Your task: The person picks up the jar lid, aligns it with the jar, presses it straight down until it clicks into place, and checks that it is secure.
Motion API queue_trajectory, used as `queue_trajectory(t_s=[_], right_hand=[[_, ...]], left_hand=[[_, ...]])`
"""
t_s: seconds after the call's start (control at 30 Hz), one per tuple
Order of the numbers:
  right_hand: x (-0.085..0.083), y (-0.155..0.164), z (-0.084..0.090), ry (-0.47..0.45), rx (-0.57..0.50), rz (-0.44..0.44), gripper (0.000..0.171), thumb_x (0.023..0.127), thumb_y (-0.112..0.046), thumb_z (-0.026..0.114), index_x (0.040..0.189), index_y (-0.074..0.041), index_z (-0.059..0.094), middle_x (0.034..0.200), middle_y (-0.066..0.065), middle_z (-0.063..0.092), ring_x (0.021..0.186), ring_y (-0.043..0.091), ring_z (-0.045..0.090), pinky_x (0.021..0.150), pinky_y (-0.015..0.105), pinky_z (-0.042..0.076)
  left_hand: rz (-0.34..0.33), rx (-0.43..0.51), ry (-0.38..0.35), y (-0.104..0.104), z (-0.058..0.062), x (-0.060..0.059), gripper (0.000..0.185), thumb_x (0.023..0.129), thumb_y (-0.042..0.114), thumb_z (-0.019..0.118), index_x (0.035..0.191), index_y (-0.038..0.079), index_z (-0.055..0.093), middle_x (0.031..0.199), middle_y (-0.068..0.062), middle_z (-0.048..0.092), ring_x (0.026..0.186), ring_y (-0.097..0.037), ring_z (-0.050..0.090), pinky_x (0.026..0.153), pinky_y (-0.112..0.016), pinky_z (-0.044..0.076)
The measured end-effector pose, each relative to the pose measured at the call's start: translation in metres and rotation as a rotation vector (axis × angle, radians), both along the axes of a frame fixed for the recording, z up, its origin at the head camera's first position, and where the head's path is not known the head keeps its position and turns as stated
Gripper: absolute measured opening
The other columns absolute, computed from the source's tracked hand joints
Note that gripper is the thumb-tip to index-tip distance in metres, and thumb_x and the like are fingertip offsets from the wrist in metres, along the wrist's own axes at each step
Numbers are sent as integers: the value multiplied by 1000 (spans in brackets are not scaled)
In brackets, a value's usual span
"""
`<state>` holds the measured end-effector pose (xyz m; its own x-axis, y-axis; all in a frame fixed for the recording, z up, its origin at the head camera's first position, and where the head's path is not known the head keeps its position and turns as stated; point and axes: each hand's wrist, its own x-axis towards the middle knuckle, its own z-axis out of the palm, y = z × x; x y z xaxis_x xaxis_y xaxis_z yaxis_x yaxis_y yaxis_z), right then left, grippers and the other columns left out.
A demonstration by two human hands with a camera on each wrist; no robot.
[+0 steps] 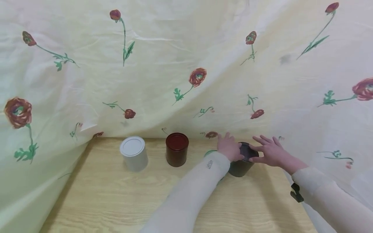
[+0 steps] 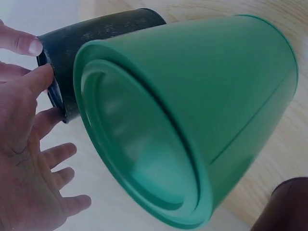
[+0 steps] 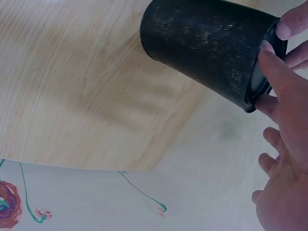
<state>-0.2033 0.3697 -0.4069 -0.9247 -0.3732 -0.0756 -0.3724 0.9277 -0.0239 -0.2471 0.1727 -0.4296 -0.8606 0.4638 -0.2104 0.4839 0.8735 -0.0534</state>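
Both hands are at the top of a black can (image 1: 239,169) that stands on the wooden table. From its left, my left hand (image 1: 229,148) touches the rim with thumb and index finger, the other fingers spread. Opposite it, my right hand (image 1: 271,153) lays its thumb and index finger on the rim, other fingers stretched out. The black can's recessed top (image 1: 247,150) shows between the hands. Beside it stands a green can (image 2: 226,91), large in the left wrist view and mostly hidden behind my left sleeve in the head view.
Left of the green can stand a dark red can (image 1: 176,157) and a white can (image 1: 137,159), both upright. A flowered cloth (image 1: 157,77) hangs behind and beside the wooden table (image 1: 116,200). The table's right edge runs close to the black can.
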Motion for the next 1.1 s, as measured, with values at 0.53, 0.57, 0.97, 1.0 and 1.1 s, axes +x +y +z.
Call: queue_trajectory(t_s=[0.53, 0.57, 0.97, 1.0, 1.1], right_hand=[[0, 4, 7, -39, 4, -37, 77, 88, -56, 82, 143, -5, 68, 161, 35, 40, 147, 63, 31, 112, 88, 13], [1, 5, 6, -47, -11, -46, 77, 89, -56, 82, 144, -4, 66, 162, 36, 39, 147, 63, 30, 112, 89, 12], [19, 1, 14, -39, -99, -58, 76, 93, -49, 80, 150, -3, 60, 161, 36, 39, 145, 63, 37, 113, 87, 12], [20, -1, 15, -37, -102, -49, 76, 93, -49, 79, 150, -3, 59, 161, 36, 39, 144, 63, 38, 113, 87, 13], [21, -9, 21, -29, -119, -28, 76, 94, -48, 80, 151, -4, 58, 162, 36, 39, 143, 64, 39, 114, 86, 13]], left_hand=[[-58, 26, 50, -4, 3, 5, 69, 99, 82, 41, 162, 55, 35, 172, 18, 33, 164, -13, 13, 132, -48, 19], [-66, 52, 49, -5, 5, 5, 68, 99, 82, 42, 162, 55, 37, 172, 18, 32, 164, -13, 13, 132, -47, 18], [-190, 142, 80, -53, 41, 8, 61, 106, 67, 48, 162, 44, 45, 176, 10, 28, 165, -18, 15, 132, -48, 19], [-190, 135, 74, -59, 42, 6, 62, 106, 68, 48, 163, 43, 44, 176, 9, 28, 165, -18, 15, 133, -48, 19], [-199, 149, 78, -81, 50, 5, 62, 107, 65, 49, 163, 40, 45, 176, 6, 29, 165, -20, 17, 132, -51, 20]])
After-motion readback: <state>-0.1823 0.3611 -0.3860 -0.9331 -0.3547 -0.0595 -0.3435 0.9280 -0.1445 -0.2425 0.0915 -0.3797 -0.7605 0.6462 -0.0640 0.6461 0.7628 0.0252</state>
